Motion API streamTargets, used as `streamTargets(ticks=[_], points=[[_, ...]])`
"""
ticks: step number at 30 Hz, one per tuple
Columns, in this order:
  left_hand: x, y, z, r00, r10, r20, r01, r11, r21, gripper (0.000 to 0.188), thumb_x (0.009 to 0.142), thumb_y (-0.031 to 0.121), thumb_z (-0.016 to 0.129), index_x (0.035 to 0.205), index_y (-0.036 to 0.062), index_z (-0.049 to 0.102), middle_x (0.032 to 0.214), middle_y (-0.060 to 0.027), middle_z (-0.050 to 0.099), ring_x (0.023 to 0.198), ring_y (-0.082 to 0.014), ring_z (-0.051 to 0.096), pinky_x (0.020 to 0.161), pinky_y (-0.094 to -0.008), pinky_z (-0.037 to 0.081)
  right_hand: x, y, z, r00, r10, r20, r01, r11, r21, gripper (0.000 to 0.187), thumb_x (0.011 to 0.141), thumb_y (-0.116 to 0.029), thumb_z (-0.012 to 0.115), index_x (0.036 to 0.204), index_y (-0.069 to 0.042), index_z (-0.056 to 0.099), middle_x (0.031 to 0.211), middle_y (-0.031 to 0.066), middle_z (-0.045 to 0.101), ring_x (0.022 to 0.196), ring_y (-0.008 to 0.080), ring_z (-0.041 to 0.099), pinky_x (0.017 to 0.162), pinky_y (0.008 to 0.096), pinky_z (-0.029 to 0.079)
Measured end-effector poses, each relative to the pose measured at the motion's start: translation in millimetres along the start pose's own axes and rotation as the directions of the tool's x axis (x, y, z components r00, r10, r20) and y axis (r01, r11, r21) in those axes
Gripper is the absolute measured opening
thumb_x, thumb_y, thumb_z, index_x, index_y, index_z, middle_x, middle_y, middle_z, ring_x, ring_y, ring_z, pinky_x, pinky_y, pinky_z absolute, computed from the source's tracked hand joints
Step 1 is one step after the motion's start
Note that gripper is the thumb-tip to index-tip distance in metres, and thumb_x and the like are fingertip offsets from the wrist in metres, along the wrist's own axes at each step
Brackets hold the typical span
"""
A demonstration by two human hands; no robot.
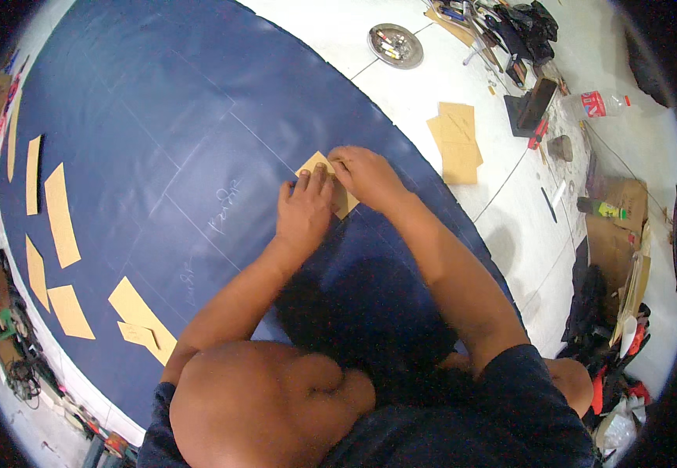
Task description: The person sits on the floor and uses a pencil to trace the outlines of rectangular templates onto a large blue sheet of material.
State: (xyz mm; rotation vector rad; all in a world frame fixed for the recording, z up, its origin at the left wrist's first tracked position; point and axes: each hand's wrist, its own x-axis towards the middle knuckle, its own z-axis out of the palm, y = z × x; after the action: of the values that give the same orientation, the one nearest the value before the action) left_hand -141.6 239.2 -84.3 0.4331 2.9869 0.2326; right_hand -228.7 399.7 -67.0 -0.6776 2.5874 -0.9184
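Observation:
A small tan card piece [345, 205] lies on a large dark blue sheet [127, 70] spread over the floor. My left hand [305, 207] rests on the card with its fingers stretched out, pressing it to the sheet. At the card's upper right edge is my right hand [368, 178], its fingers pinched together. Whatever they hold, if anything, is hidden. Thin pale lines and some handwriting mark the sheet around the card.
More tan card pieces [61, 214] lie spread on the sheet's left side. Beyond its right edge are stacked tan cards [459, 144], a metal ashtray [395, 46], a plastic bottle [605, 103] and a cardboard box [615, 253]. Assorted clutter lines the far left.

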Motion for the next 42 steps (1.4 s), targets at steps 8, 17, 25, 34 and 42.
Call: streamTargets(ticks=[8,17,25,34,42], points=[[5,4,-5,0.997,-0.009,0.073,0.011,1.0,-0.021,0.06,0.089,0.038,0.071,0.143,0.0186,0.053,0.155,-0.0079,0.047,0.137,-0.0288,0.051,0.105,-0.0547,0.04,-85,23,-5,0.997,-0.029,-0.067,0.027,0.999,-0.04,0.021,0.1,-0.019,0.054,0.111,-0.005,0.067,0.109,0.0165,0.07,0.1,0.0383,0.067,0.088,0.0475,0.055],[5,0,-3,0.999,0.035,-0.024,-0.038,0.988,-0.148,0.056,0.086,0.034,0.075,0.137,0.0164,0.058,0.149,-0.0117,0.05,0.132,-0.0309,0.053,0.104,-0.0525,0.041,-95,33,-4,0.989,0.004,-0.146,0.002,0.999,0.043,0.019,0.098,-0.019,0.059,0.106,-0.005,0.069,0.109,0.0152,0.071,0.102,0.0365,0.068,0.089,0.0451,0.056],[-1,-4,12,0.974,0.102,-0.203,-0.152,0.957,-0.246,0.045,0.086,0.03,0.075,0.123,0.0076,0.064,0.129,-0.0139,0.059,0.13,-0.0347,0.052,0.111,-0.052,0.039,-107,33,-11,0.917,0.161,-0.365,-0.11,0.982,0.157,0.02,0.097,-0.016,0.062,0.113,-0.007,0.069,0.113,0.0157,0.071,0.105,0.0372,0.067,0.092,0.0452,0.054],[38,25,29,0.957,0.048,-0.286,-0.133,0.95,-0.283,0.042,0.09,0.031,0.072,0.124,0.0075,0.065,0.135,-0.0117,0.061,0.138,-0.0316,0.048,0.117,-0.0511,0.033,-111,39,22,0.965,-0.037,-0.26,-0.043,0.954,-0.297,0.033,0.093,-0.013,0.063,0.125,-0.014,0.066,0.136,0.0086,0.064,0.137,0.0333,0.05,0.115,0.0546,0.032],[32,12,38,0.922,-0.029,-0.386,-0.109,0.938,-0.33,0.042,0.089,0.03,0.075,0.122,0.0063,0.066,0.134,-0.0134,0.062,0.135,-0.0334,0.052,0.114,-0.0519,0.036,-109,36,30,0.983,-0.014,-0.183,-0.039,0.958,-0.284,0.038,0.092,-0.01,0.061,0.129,-0.015,0.062,0.148,0.0065,0.056,0.146,0.036,0.039,0.12,0.0575,0.024]])
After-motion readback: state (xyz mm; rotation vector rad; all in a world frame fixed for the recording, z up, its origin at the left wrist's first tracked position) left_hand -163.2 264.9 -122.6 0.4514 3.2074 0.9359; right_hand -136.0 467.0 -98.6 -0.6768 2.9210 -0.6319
